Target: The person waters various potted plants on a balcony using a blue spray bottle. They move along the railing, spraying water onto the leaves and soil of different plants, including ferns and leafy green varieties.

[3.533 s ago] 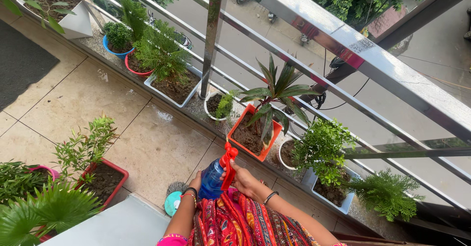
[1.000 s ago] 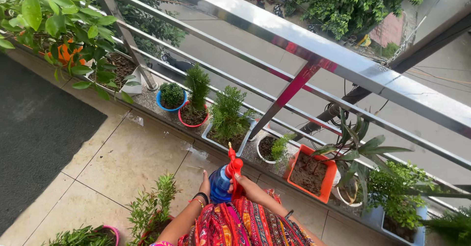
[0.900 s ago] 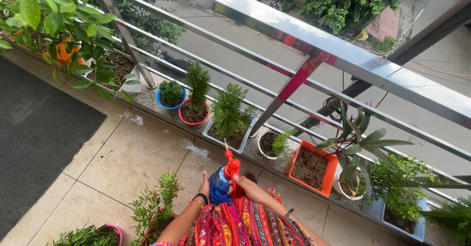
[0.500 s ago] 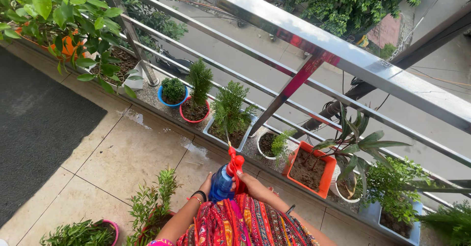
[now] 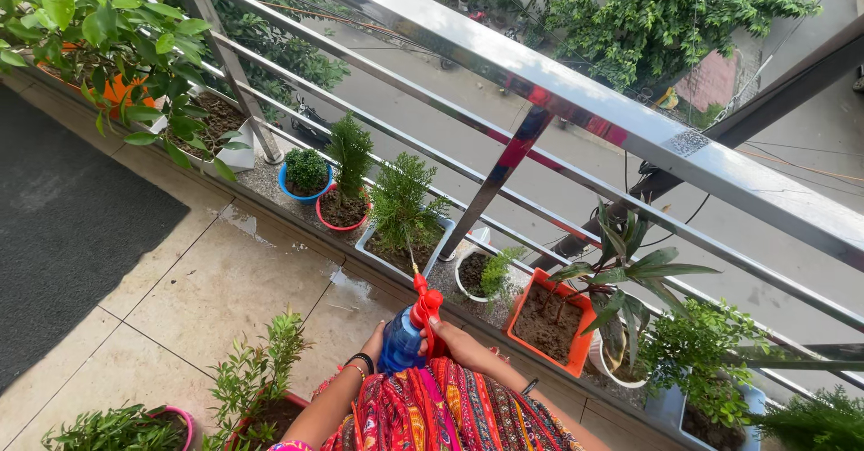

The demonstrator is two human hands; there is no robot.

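Note:
A blue spray bottle (image 5: 400, 344) with a red trigger head (image 5: 425, 305) is held low in the middle of the view. My left hand (image 5: 374, 340) cups the blue body from the left. My right hand (image 5: 453, 342) wraps the red trigger from the right. The nozzle tip points toward a bushy green plant in a white rectangular pot (image 5: 399, 246) on the ledge. Both wrists wear bangles, and a bright patterned garment covers my lap.
A steel railing (image 5: 576, 100) runs diagonally above a ledge of pots: blue pot (image 5: 303, 178), red round pot (image 5: 342, 210), white round pot (image 5: 475, 275), orange square pot (image 5: 550, 320). A dark mat (image 5: 63, 226) lies left. More potted plants (image 5: 258, 388) stand at bottom left.
The view has swung left along the ledge from the orange pot to the white rectangular pot. The bottle stays in both hands, its nozzle now aimed at that bushy plant.

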